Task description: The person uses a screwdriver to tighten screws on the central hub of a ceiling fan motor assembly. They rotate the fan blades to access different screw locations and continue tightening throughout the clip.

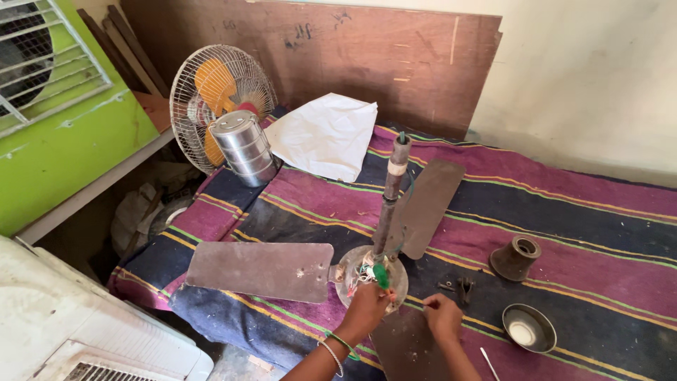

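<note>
A ceiling fan lies on a striped cloth, its motor hub facing up with loose wires, its down rod sticking upward. Three brown blades spread out: one to the left, one to the back right, one toward me. My left hand grips a green-handled screwdriver with its tip at the hub. My right hand rests on the near blade beside the hub, fingers curled, pinching something too small to make out.
Two brown canopy cups and small dark parts lie on the cloth at right. A steel stacked container, a table fan and a white bag sit at the back. A white appliance stands at near left.
</note>
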